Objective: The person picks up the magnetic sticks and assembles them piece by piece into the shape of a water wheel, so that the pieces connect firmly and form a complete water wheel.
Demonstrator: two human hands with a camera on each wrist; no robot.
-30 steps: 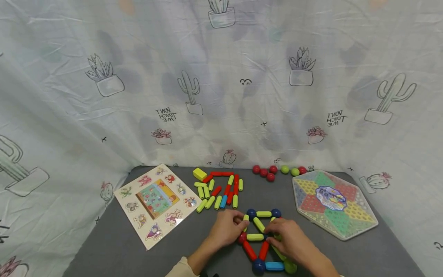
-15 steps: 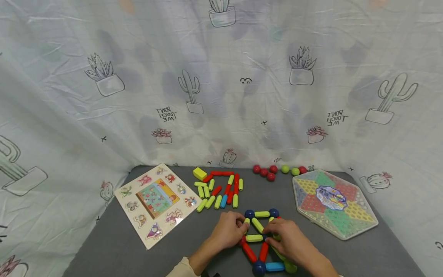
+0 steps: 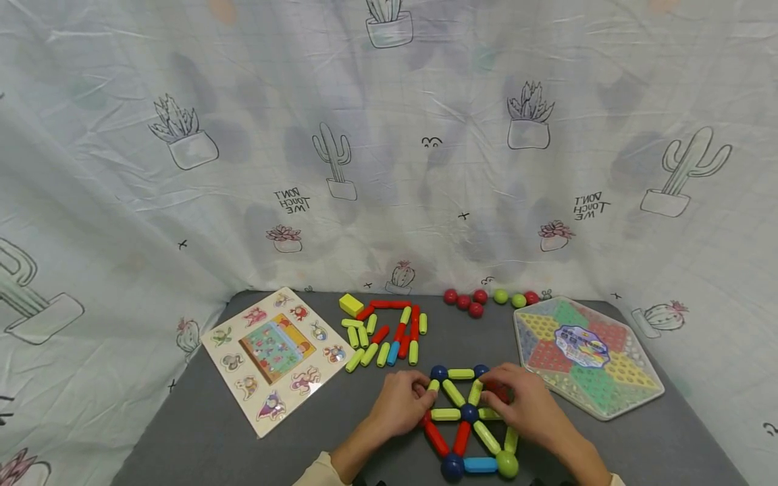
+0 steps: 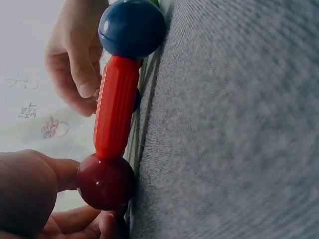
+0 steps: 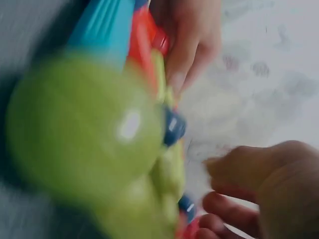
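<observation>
Where the bench point(image 3: 304, 447) comes nearest, at the bottom of the frame just right of centre, lies the model, a wheel of rods and balls. Its near side is a blue ball point(image 3: 452, 467), a blue rod point(image 3: 480, 465) and a green ball point(image 3: 507, 464), the last large and blurred in the right wrist view. A beige sleeve point(image 3: 321, 472) shows at the bottom edge, left of these. From the blue ball one red rod point(image 3: 437, 439) slants up-left to a red ball point(image 4: 105, 181) and another slants up-right to the hub point(image 3: 470, 413), a blue ball with five yellow rods also running to it.

The two hands are apart, one on each side of the wheel. The left hand point(image 3: 401, 403) has thumb and fingers clamped on the wheel's left yellow rod point(image 3: 433, 386), just beyond the red ball. The right hand point(image 3: 525, 408) hangs over the right side, thumb and forefinger parted; whether its other fingers touch the red piece point(image 3: 500, 390) beneath, I cannot tell. At the wheel's far side a short yellow rod point(image 3: 460, 373) joins two more blue balls.

Farther up, the puzzle point(image 3: 234, 398) lies at left and the game board point(image 3: 632, 403) at right. Between them, left of centre, are the loose rods point(image 3: 389, 305), red, yellow and one blue, with a yellow block point(image 3: 350, 306) by them. Along the far edge sit loose balls point(image 3: 480, 297), five red and two green, before a cactus-print cloth point(image 3: 389, 135).
</observation>
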